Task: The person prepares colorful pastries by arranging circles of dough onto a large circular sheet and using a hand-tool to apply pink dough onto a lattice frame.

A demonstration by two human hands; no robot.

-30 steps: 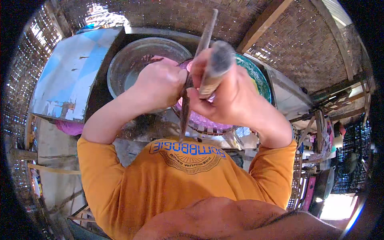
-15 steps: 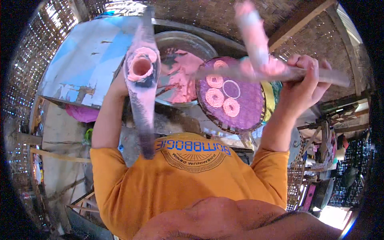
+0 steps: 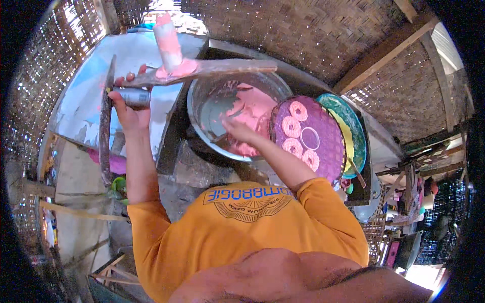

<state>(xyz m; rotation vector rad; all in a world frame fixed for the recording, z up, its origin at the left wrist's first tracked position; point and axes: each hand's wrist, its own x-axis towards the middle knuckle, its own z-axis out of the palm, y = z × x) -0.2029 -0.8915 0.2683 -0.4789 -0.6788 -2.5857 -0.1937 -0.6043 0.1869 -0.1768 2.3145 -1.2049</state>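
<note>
My left hand (image 3: 132,113) is closed around two parts of a wooden hand press. One part is a plank (image 3: 237,66) with a pale cylinder plunger (image 3: 168,48) standing up from it, smeared with pink dough. The other is a dark plank (image 3: 105,126), seen edge-on, with a short metal tube (image 3: 135,97) against my palm. My right hand (image 3: 238,131) reaches into a large metal basin (image 3: 198,129) and touches the pink dough (image 3: 252,108). Its fingertips are blurred and partly lost in the dough, so their grip cannot be made out.
Right of the basin is a round purple tray (image 3: 328,126) with several pink dough rings (image 3: 291,127) and a white hoop (image 3: 309,138). A green basin (image 3: 359,136) shows behind it. A worn blue-and-white tabletop (image 3: 81,111) lies on the left, a woven wall (image 3: 293,35) at the back.
The plunger plank has passed from my right hand to my left, which now holds both parts. The tube part has turned over leftward. My right hand has moved down into the basin.
</note>
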